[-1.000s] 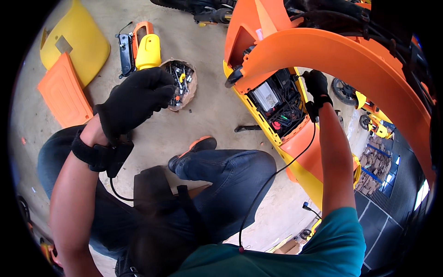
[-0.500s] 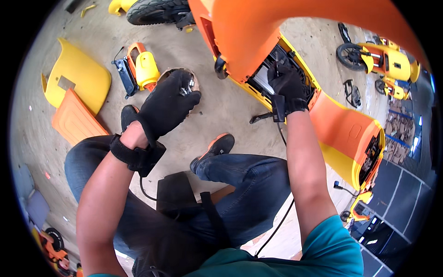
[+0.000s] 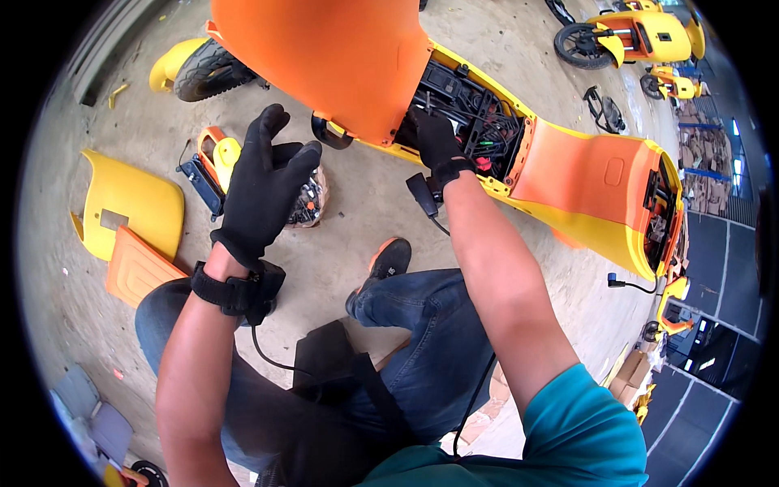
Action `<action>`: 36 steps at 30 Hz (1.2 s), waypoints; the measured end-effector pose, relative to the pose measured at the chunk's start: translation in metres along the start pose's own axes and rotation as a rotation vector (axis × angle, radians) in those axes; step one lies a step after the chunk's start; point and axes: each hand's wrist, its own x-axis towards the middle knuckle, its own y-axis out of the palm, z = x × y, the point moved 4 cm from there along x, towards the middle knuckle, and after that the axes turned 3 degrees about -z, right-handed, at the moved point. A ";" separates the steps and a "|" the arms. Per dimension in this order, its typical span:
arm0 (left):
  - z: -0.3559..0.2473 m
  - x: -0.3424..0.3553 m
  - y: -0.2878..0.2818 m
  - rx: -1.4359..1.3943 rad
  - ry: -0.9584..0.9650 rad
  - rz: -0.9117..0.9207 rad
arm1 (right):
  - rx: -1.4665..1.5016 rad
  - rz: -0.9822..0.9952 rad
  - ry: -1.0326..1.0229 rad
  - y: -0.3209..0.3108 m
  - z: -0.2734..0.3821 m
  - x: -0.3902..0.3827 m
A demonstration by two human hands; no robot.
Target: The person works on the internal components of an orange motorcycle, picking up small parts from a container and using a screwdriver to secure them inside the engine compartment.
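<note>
My gloved right hand (image 3: 438, 146) reaches into the open bay (image 3: 471, 105) of an orange and yellow electric motorbike (image 3: 584, 170). Its fingers are bent down among black cables and parts by the edge of the large orange panel (image 3: 341, 61). Whatever they grip there is hidden. In a black glove too, my left hand (image 3: 264, 183) is raised to the left of the bike. Its thumb and fingers are apart, some loosely bent, and nothing shows between them. Below and behind it, a round container of small metal hardware (image 3: 308, 203) rests on the floor, partly covered by the hand.
On the floor at left lie a yellow body panel (image 3: 138, 199), an orange panel (image 3: 138, 268) and a yellow-orange part (image 3: 217, 154) beside a dark blue-black unit (image 3: 200, 187). A tyre (image 3: 213, 71) is behind them. Other yellow bikes (image 3: 641, 36) stand at far right.
My left hand has lifted away from the hardware container, and its fingers have spread. My right hand has shifted left along the bay, towards the orange panel. The whole view has turned somewhat.
</note>
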 end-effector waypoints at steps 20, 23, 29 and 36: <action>-0.015 0.006 0.004 -0.225 0.122 0.157 | 0.650 0.122 0.335 0.052 -0.021 0.010; -0.018 0.006 0.002 -0.225 0.108 0.143 | 0.541 0.179 0.319 0.028 0.000 0.013; -0.026 0.008 0.008 -0.249 0.097 0.181 | 0.756 0.073 0.319 0.058 -0.037 0.004; -0.022 0.005 0.004 -0.136 0.086 0.132 | 1.122 0.059 0.372 0.081 -0.037 0.010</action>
